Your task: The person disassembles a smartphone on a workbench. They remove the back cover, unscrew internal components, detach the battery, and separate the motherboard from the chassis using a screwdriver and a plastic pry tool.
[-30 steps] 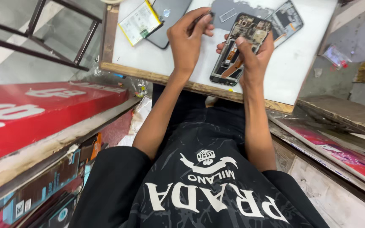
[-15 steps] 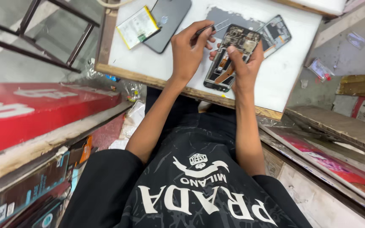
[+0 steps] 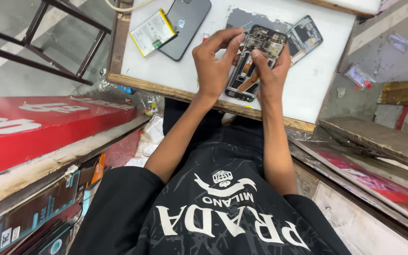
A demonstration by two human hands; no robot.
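An opened smartphone [image 3: 247, 75] with its back removed, circuit parts and an orange ribbon exposed, is held tilted above a white work board [image 3: 308, 89]. My right hand [image 3: 272, 71] grips its right edge, thumb on the upper part. My left hand [image 3: 216, 59] pinches a thin metal tool [image 3: 244, 27] between thumb and fingers, right at the phone's top left corner. Both forearms reach out from my black printed shirt [image 3: 213, 208].
On the board lie a flat battery with a white and yellow label [image 3: 152, 32], a dark phone [image 3: 187, 23], a dark panel [image 3: 242, 18] and a second opened phone frame [image 3: 305, 35]. A red sign board [image 3: 38, 127] and a metal frame [image 3: 48, 42] stand left; planks [image 3: 378, 137] lie right.
My hands stay together on the opened phone, slightly lower in view. My left fingers have come closer to the phone's top corner with the thin tool.
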